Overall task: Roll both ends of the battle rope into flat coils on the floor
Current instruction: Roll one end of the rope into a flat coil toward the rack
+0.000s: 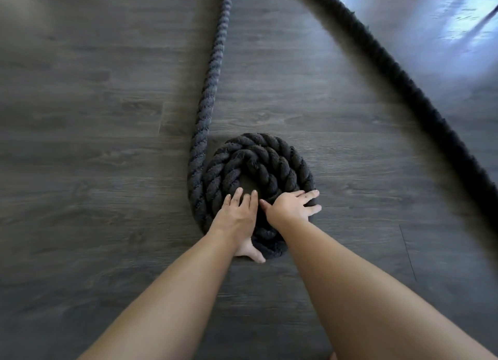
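Both hands flat on coil | left hand spread | right hand spread | loose rope beyond left fingers

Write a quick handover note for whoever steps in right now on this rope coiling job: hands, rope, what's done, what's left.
Left hand: flat on the near left of the flat coil of thick black twisted rope, fingers straight, thumb on the floor edge.
Right hand: spread flat on the coil's near right.
Coil: a few turns, lying on the dark wood-plank floor.
Left: the straight rope length feeding in from the coil's left side; the second black rope strand at right lies uncoiled, its end out of view.
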Available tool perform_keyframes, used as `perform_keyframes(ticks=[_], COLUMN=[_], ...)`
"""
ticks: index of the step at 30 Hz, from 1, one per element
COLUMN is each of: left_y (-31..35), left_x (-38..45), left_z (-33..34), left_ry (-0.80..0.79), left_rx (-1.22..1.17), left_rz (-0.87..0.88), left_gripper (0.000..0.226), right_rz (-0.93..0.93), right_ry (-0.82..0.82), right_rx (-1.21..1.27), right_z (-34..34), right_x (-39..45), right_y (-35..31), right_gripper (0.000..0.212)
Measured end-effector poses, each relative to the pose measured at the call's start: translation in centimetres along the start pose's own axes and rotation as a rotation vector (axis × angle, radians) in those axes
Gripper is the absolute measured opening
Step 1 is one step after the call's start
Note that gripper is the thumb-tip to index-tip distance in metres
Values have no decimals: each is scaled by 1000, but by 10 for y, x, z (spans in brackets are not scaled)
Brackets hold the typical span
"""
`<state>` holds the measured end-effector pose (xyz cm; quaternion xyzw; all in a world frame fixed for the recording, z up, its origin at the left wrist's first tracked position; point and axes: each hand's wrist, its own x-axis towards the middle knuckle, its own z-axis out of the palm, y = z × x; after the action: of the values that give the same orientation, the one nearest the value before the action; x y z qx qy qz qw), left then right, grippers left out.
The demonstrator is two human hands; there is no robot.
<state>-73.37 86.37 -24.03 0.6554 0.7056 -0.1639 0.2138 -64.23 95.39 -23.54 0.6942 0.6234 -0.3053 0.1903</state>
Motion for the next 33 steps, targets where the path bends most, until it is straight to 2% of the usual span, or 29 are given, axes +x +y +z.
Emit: perform_keyframes(ticks=[7,14,21,23,28,33], left_y=[13,26,44,43,30,18], left_x=[13,31,66,76,79,71], left_z=[-11,-19,-44,-52,-70,-84], left_ry=[-38,-6,-15,-54,-209,-351], left_rx=[-93,-166,-229,-207,18,25], left_rz=[-94,-204,-306,-298,-214,-144], left_gripper=[157,155,149,146,143,143], right_rz=[-38,-103,-210,-241,-283,-320], right_ry=[-27,-38,-91,-108,-137,-158], right_rx=[-80,-99,-282,-325,-361,-388], right_z=[-13,-39,-72,-79,-88,-93], right_x=[26,48,91,102,109,106], right_y=[-10,-26,-44,-47,-53,-49], right_gripper=[120,115,114,115,114,115])
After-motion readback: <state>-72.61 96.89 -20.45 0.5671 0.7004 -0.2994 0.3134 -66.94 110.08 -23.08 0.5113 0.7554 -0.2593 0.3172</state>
